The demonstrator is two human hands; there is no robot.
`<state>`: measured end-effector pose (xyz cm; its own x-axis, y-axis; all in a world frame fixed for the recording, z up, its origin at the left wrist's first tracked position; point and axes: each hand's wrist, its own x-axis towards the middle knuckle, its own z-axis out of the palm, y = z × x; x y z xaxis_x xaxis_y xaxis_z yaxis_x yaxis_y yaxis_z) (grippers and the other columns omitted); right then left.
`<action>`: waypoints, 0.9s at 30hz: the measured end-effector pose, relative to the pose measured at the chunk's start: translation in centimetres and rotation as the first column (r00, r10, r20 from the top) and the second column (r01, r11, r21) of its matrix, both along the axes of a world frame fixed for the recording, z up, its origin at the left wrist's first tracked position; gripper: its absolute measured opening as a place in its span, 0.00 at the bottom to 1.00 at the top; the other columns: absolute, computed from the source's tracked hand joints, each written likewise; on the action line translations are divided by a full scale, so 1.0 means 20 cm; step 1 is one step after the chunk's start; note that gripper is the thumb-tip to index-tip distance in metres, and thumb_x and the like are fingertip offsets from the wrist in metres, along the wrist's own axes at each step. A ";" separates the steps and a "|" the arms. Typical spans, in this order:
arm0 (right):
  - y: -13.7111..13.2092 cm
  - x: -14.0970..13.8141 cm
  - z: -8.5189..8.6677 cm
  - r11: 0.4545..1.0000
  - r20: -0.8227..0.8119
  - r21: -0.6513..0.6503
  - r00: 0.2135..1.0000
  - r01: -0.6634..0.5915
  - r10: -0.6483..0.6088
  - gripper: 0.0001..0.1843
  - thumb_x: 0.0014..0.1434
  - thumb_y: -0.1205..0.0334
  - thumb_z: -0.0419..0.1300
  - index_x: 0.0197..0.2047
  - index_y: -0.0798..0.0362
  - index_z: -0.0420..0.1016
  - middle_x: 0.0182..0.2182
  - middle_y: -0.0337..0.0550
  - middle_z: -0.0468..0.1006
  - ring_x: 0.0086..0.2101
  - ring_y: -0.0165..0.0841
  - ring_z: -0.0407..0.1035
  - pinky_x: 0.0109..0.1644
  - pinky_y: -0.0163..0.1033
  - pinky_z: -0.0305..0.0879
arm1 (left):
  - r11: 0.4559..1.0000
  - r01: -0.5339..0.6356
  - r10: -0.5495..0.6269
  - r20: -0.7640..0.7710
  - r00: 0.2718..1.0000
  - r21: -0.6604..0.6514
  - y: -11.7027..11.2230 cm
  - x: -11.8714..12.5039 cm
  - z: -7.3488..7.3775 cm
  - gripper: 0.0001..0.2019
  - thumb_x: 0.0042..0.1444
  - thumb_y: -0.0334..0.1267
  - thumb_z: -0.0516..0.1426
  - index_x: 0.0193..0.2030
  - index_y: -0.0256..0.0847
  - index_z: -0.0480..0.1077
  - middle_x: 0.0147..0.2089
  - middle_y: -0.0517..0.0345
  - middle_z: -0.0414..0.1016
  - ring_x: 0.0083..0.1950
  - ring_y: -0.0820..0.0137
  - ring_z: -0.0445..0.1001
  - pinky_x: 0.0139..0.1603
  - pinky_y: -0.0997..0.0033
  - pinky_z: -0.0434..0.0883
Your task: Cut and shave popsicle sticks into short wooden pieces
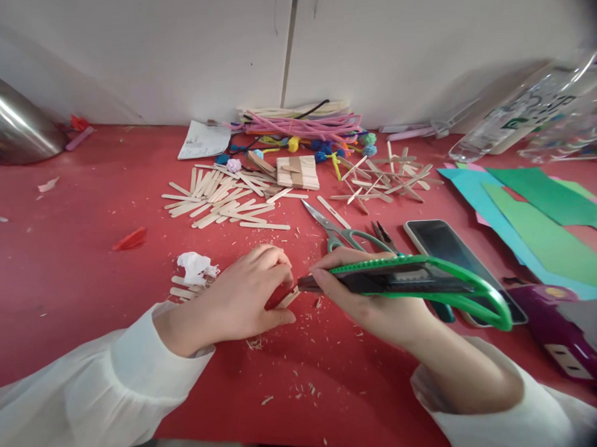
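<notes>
My right hand [373,306] is closed round a green utility knife [416,277], its dark tip pointing left. That tip meets the end of a wooden craft stick [288,297], which my left hand [247,293] pins on the red table between thumb and fingers. Most of this stick is hidden under the left hand. Fine wood shavings [307,390] lie scattered around both hands. Beside my left wrist are a crumpled white tissue [195,267] and a few craft sticks [182,291], partly covered by the forearm.
Beyond the hands lie a heap of craft sticks [222,197], a banded bundle [297,173], scissors [336,228], pliers [380,232] and pink pipe cleaners [303,124]. A phone [442,242], coloured paper [529,231] and a purple glue gun [559,330] are at right; a metal bottle [13,118] is far left.
</notes>
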<state>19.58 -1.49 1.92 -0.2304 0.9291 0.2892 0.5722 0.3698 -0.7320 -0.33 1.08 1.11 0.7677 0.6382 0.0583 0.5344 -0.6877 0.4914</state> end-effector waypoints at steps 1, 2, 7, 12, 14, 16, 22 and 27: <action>0.00 0.00 0.00 1.000 0.018 0.000 1.000 -0.003 0.003 0.06 0.54 0.64 0.57 0.27 0.46 0.71 0.24 0.34 0.74 0.26 0.33 0.69 0.32 0.40 0.69 | 1.000 -0.004 0.004 -0.009 1.000 0.002 0.00 0.00 0.00 0.08 0.53 0.41 0.57 0.36 0.41 0.64 0.46 0.52 0.66 0.49 0.62 0.64 0.48 0.60 0.65; 0.00 0.00 0.00 1.000 0.040 -0.002 0.999 -0.005 0.005 0.06 0.54 0.64 0.56 0.27 0.46 0.71 0.24 0.34 0.74 0.25 0.32 0.69 0.31 0.39 0.68 | 1.000 -0.008 0.008 -0.012 1.000 0.006 0.00 0.00 0.00 0.07 0.54 0.40 0.56 0.35 0.40 0.63 0.45 0.53 0.66 0.48 0.63 0.64 0.46 0.61 0.65; -0.01 -0.02 0.02 1.000 0.079 -0.008 0.996 -0.030 0.030 0.07 0.54 0.66 0.54 0.26 0.50 0.69 0.22 0.33 0.73 0.22 0.26 0.67 0.29 0.32 0.66 | 1.000 -0.020 0.020 0.011 1.000 0.023 -0.01 0.01 0.00 0.04 0.57 0.36 0.53 0.33 0.40 0.63 0.41 0.54 0.65 0.44 0.65 0.64 0.44 0.64 0.65; -0.01 -0.04 0.04 0.998 0.083 -0.011 0.995 -0.054 0.055 0.08 0.53 0.67 0.53 0.23 0.51 0.67 0.20 0.32 0.72 0.23 0.25 0.67 0.30 0.30 0.66 | 0.998 -0.042 0.042 0.017 0.999 0.036 -0.01 0.03 0.00 0.03 0.57 0.34 0.53 0.32 0.39 0.63 0.39 0.55 0.65 0.44 0.66 0.64 0.43 0.66 0.65; -0.01 -0.04 0.04 0.999 0.088 -0.022 0.995 -0.046 0.048 0.07 0.53 0.67 0.53 0.24 0.51 0.67 0.20 0.32 0.72 0.22 0.25 0.67 0.28 0.30 0.65 | 0.997 -0.057 0.056 0.008 0.998 0.043 -0.01 0.03 0.00 0.03 0.56 0.34 0.53 0.32 0.39 0.64 0.38 0.55 0.65 0.43 0.66 0.64 0.42 0.66 0.65; -0.01 -0.04 0.04 0.998 0.072 -0.040 0.996 -0.043 0.046 0.07 0.53 0.66 0.53 0.24 0.51 0.68 0.20 0.33 0.72 0.22 0.25 0.67 0.27 0.30 0.66 | 0.996 -0.076 0.077 -0.009 0.997 0.054 -0.01 0.03 0.00 0.04 0.56 0.34 0.52 0.31 0.38 0.64 0.37 0.55 0.65 0.42 0.66 0.64 0.41 0.66 0.65; -0.02 -0.05 0.04 0.999 0.073 -0.033 0.997 -0.023 0.025 0.08 0.53 0.66 0.53 0.23 0.50 0.67 0.20 0.32 0.72 0.22 0.26 0.67 0.28 0.30 0.66 | 0.991 -0.109 0.112 -0.025 0.993 0.075 -0.02 0.03 0.00 0.06 0.57 0.35 0.51 0.29 0.38 0.64 0.34 0.55 0.64 0.41 0.66 0.63 0.39 0.67 0.65; -0.01 -0.03 0.04 1.000 0.176 -0.007 0.984 0.003 -0.001 0.08 0.54 0.64 0.53 0.25 0.49 0.68 0.21 0.33 0.71 0.23 0.28 0.67 0.28 0.33 0.66 | 0.990 -0.120 0.122 -0.018 0.992 0.073 -0.02 0.04 0.00 0.07 0.56 0.34 0.52 0.28 0.38 0.63 0.34 0.56 0.64 0.41 0.66 0.63 0.38 0.67 0.65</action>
